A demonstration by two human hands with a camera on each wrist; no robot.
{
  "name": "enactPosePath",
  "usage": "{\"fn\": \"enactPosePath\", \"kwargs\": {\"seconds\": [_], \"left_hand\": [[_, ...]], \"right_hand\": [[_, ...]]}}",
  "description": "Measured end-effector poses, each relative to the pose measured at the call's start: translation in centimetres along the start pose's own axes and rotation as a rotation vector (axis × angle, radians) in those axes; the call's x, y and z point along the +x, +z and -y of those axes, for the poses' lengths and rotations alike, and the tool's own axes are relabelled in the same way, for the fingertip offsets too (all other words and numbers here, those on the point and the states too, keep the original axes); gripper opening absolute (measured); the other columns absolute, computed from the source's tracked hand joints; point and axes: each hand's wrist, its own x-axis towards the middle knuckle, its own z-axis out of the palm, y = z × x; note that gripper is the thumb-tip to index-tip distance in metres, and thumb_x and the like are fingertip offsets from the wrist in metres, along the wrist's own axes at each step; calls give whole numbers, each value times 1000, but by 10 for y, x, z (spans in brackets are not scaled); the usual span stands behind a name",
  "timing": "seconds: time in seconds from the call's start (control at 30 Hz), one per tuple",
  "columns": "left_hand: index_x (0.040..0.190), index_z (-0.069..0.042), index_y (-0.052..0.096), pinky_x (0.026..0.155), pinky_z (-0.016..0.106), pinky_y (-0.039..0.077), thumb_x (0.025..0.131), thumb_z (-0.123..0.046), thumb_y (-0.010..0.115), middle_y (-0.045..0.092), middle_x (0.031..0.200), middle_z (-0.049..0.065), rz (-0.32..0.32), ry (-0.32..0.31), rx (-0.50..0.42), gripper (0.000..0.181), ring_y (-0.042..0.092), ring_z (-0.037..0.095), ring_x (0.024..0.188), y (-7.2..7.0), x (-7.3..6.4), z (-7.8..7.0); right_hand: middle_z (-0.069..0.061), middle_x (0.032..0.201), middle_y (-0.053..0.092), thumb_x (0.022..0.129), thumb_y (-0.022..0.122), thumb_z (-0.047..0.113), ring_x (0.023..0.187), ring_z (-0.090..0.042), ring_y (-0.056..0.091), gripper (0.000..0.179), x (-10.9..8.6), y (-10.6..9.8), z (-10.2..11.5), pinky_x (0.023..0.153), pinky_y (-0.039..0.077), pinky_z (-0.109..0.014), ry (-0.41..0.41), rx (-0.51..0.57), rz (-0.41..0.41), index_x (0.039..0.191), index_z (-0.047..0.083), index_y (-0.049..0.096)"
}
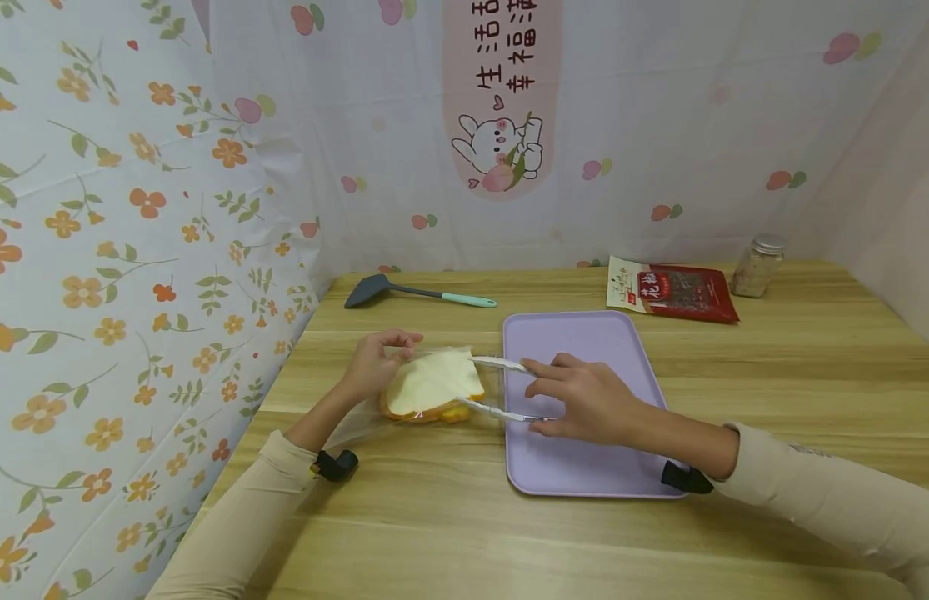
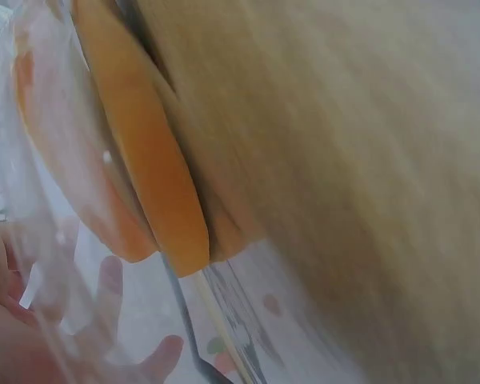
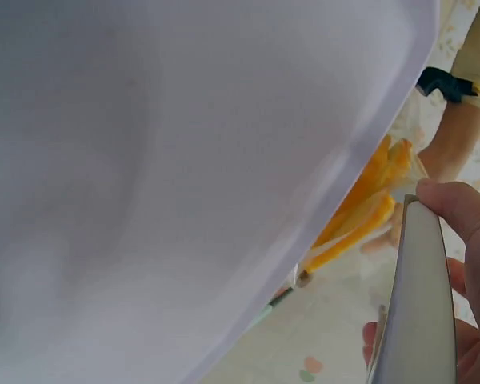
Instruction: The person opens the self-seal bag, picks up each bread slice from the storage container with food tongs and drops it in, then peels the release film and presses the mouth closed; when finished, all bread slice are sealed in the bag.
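Slices of bread (image 1: 434,379) with yellow-orange crusts lie within a clear plastic bag (image 1: 359,423), left of the tray. My left hand (image 1: 374,367) holds the bag at its left side; in the left wrist view its spread fingers (image 2: 112,280) show through the film. Across the left part of the lilac tray (image 1: 595,337), my right hand (image 1: 591,400) grips a pair of pale tongs (image 1: 497,412), thumb on one arm and fingers on the other. The tongs' tips reach the bread's right edge. A broad tong arm (image 3: 422,296) shows close up in the right wrist view.
Behind the bag lies a dark spatula (image 1: 415,291) with a mint handle. A red and white seasoning packet (image 1: 677,290) and a lidded glass jar (image 1: 756,267) stand along the back right. Printed cloth (image 1: 359,125) encloses the wooden table (image 1: 419,517) at back and left.
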Motion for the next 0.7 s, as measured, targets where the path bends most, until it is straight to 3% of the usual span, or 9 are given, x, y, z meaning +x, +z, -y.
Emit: {"fn": "enactPosePath", "kwargs": {"seconds": [0.2,0.33,0.53,0.7], "left_hand": [[82,5,62,76,23,52,94,5,63,69,116,23,-14,-26,-42,12,64,35,108,-8,-2,6],[86,7,63,78,20,51,95,2,63,68,117,23,-10,-30,-78,10,63,37,108,-12,-2,10],[89,13,63,78,19,50,95,5,61,63,122,31,52,-45,-127,10,58,44,118,-14,-2,7],[89,11,65,78,24,49,95,3,63,65,121,28,79,-18,-110,10,62,41,109,-18,-3,-1]], "right_hand": [[-6,129,66,67,89,42,76,-8,56,38,-9,-10,-4,50,38,-18,48,27,21,95,21,72],[-5,130,66,68,90,39,77,-8,57,37,-16,-19,-9,53,39,-19,107,72,54,97,23,72],[-8,130,66,70,91,30,78,-10,56,37,-26,-31,-22,57,44,-21,165,161,68,101,21,73],[-10,131,65,69,92,28,75,-10,52,40,-35,-42,-32,57,43,-21,204,188,77,103,20,73]]}}
